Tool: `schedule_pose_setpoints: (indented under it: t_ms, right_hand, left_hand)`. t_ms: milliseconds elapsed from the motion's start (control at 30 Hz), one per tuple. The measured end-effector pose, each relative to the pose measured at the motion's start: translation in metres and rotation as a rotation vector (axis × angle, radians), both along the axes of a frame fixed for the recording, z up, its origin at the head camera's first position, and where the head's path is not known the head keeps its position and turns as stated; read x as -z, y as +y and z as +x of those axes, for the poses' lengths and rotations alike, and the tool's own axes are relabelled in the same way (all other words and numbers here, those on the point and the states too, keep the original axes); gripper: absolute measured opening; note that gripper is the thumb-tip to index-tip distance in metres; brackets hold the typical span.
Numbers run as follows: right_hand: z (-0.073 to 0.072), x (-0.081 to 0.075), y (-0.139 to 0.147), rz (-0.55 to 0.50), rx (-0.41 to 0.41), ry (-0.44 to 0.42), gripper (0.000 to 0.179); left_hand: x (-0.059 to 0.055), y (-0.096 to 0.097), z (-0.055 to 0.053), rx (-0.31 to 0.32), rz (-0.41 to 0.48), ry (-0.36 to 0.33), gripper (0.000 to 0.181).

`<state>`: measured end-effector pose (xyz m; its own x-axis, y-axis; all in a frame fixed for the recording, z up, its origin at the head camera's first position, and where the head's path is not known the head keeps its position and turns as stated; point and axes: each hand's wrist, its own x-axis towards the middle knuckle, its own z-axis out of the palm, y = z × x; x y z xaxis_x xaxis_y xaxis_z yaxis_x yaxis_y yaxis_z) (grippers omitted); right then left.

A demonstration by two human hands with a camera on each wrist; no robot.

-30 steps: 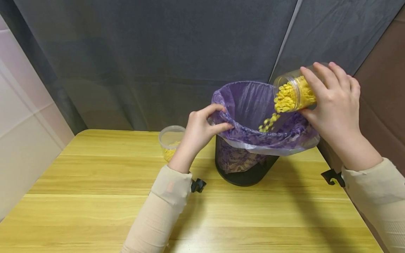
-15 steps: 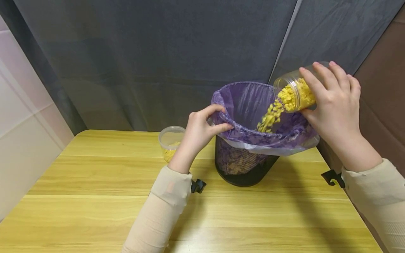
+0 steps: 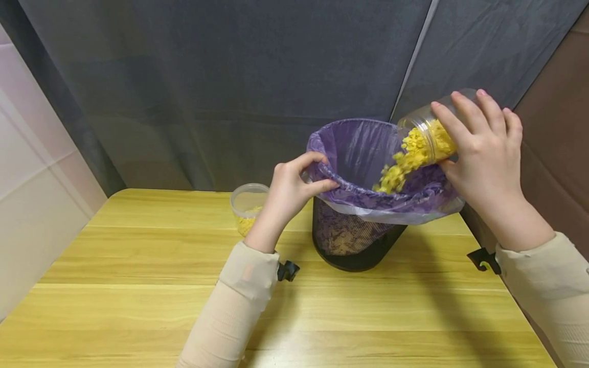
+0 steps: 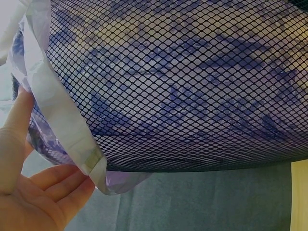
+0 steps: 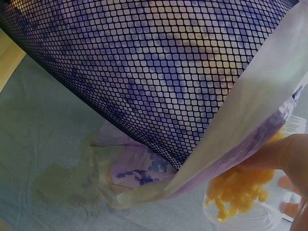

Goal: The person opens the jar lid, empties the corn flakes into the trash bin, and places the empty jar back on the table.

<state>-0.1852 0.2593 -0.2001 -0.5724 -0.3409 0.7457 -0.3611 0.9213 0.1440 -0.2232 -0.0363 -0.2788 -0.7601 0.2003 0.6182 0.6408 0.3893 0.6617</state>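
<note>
A black mesh trash bin (image 3: 354, 260) stands on the table, lined with a purple patterned plastic bag (image 3: 363, 145) folded over its rim. My left hand (image 3: 294, 189) pinches the lined rim on its left side; the left wrist view shows the thumb and fingers around the bag's edge. Above the bin's right side my right hand (image 3: 488, 153) grips a clear plastic jar (image 3: 416, 121), tilted with its mouth toward the bin. Small yellow pieces (image 3: 400, 171) stream from the jar into the bag. Many more lie inside the jar, also visible in the right wrist view.
A clear open tub (image 3: 246, 204) with some yellow pieces stands left of the bin, partly behind my left forearm. The wooden table (image 3: 152, 296) ends at a dark grey curtain (image 3: 230, 92) at the back. A brown wall (image 3: 557, 122) borders the right side.
The flow of yellow pieces from the jar has grown from a thin trickle to a thick stream. The right hand and jar have shifted slightly left; the left hand stays put.
</note>
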Motion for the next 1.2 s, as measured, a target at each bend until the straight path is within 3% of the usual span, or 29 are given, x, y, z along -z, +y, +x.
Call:
schedule_pose_setpoints:
  t_ms: [667,1200]
  right_hand:
    - [0.0009,0.0005,0.0007,0.028,-0.003,0.018,0.094]
    - [-0.0012,0.0019,-0.0003,0.035,-0.044,0.064,0.083]
  left_hand:
    - [0.0005,-0.0002,-0.0006,0.003,0.006,0.01,0.036]
    - [0.0009,-0.0001,-0.0007,-0.001,0.013,0.02,0.037]
